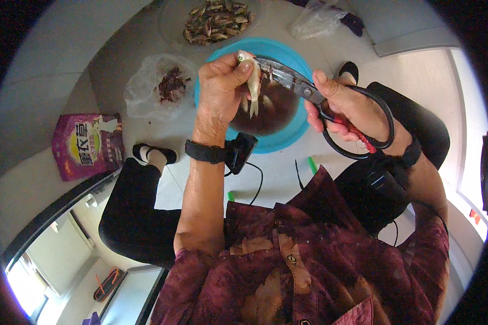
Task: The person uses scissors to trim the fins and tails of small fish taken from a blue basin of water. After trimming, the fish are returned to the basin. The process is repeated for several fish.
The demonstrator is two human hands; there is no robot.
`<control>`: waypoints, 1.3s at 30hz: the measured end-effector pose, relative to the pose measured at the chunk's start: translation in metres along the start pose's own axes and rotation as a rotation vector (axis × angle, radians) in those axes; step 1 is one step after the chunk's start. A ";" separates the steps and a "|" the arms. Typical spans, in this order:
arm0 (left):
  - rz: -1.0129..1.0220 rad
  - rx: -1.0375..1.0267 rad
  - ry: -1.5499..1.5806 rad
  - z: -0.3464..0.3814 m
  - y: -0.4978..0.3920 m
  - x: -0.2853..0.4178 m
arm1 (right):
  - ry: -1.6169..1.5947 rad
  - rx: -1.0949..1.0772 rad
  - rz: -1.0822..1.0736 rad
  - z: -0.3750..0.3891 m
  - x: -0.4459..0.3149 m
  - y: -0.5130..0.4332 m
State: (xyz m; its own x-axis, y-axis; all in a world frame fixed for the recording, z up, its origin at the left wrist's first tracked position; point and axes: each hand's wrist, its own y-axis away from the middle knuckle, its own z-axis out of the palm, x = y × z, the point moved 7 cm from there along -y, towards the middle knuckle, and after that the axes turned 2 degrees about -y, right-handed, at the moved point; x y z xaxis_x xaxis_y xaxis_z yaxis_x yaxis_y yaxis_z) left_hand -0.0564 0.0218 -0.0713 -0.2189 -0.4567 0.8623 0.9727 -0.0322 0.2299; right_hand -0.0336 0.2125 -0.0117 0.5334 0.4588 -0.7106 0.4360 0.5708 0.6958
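Observation:
Pinched between the thumb and fingers of my left hand (pixel 221 87) is a small silvery fish (pixel 253 83), its head up and its tail hanging down. My right hand (pixel 349 105) grips a pair of scissors (pixel 307 91) with black loop handles and red wrapping. The blade tips meet the fish just below its head, on its right side; whether they cut into it I cannot tell. Beneath both hands stands a blue plastic basin (pixel 305 130) holding murky brown-red water (pixel 268 118), with a few pale fish partly visible in it.
Beyond the basin, a clear container holds a heap of small fish (pixel 217 22). Left of it, dark red fish offal (pixel 173 85) lies on a clear plastic bag (pixel 140 89). A purple printed bag (pixel 87 146) stands farther left. Another plastic bag (pixel 317 20) lies at the upper right.

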 end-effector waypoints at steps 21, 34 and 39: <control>0.183 -0.075 -0.456 -0.001 -0.019 0.048 | -0.128 -0.067 -0.108 -0.006 -0.021 0.010; -0.389 0.096 -0.649 -0.101 -0.022 -0.146 | 0.093 0.461 -0.483 -0.059 -0.049 0.063; -0.625 0.154 -0.740 -0.132 -0.011 -0.228 | -0.011 0.441 -0.542 -0.074 -0.046 0.069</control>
State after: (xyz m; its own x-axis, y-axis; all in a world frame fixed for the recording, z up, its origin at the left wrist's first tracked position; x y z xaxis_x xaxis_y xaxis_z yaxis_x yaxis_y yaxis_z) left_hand -0.0070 0.0084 -0.3299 -0.7356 0.2773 0.6180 0.6556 0.0620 0.7525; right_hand -0.0814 0.2812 0.0618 0.1634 0.1795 -0.9701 0.8952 0.3862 0.2222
